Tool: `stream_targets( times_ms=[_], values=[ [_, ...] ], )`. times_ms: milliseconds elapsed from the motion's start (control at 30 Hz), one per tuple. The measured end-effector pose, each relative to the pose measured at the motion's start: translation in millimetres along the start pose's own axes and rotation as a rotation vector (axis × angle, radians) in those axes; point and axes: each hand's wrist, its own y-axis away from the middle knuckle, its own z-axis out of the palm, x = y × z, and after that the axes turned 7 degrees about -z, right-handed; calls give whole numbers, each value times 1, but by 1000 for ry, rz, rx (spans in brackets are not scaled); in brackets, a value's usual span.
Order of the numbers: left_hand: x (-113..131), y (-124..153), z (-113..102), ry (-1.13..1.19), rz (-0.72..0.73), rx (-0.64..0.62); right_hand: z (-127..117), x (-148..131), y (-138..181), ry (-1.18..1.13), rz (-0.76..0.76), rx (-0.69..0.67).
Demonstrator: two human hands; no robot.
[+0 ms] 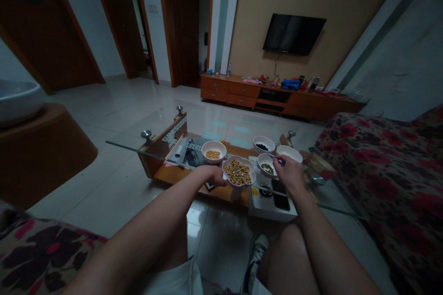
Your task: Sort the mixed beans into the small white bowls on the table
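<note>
My left hand (215, 175) grips the left edge of a scalloped bowl (238, 171) filled with mixed yellow and green beans. My right hand (291, 174) is closed in a pinch over the right rim of a white bowl (267, 166) with some green beans in it. A small thin piece shows at its fingertips, too dim to name. Behind the left hand stands a white bowl of yellow beans (213, 152). Farther back is a bowl of black beans (263, 144), and another white bowl (289, 152) sits partly behind my right hand.
The bowls stand on a glass-topped coffee table (155, 153). Near its front right lie a white box (272, 209) and a dark phone (281, 195). Chopsticks (173, 148) lie at the left. A flowered sofa (374, 161) is to the right, a TV cabinet (242, 90) beyond.
</note>
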Motion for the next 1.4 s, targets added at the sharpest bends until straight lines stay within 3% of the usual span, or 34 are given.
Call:
stream_targets(
  times_ms=[233, 433, 600, 833, 1400],
  values=[
    [-1, -1, 0, -2, -23, -14, 4, -11, 0, -99, 8, -84],
    [-1, -1, 0, -1, -27, -15, 16, -16, 3, -201, -252, -221],
    [-1, -3, 1, 3, -5, 1, 19, -25, 6, -179, -367, -323],
    [0, -2, 0, 20, -23, -14, 26, -37, 9, -181, -383, -437],
    [0, 0, -1, 34, -51, -39, 31, -50, 11, -149, -408, -497]
  ],
)
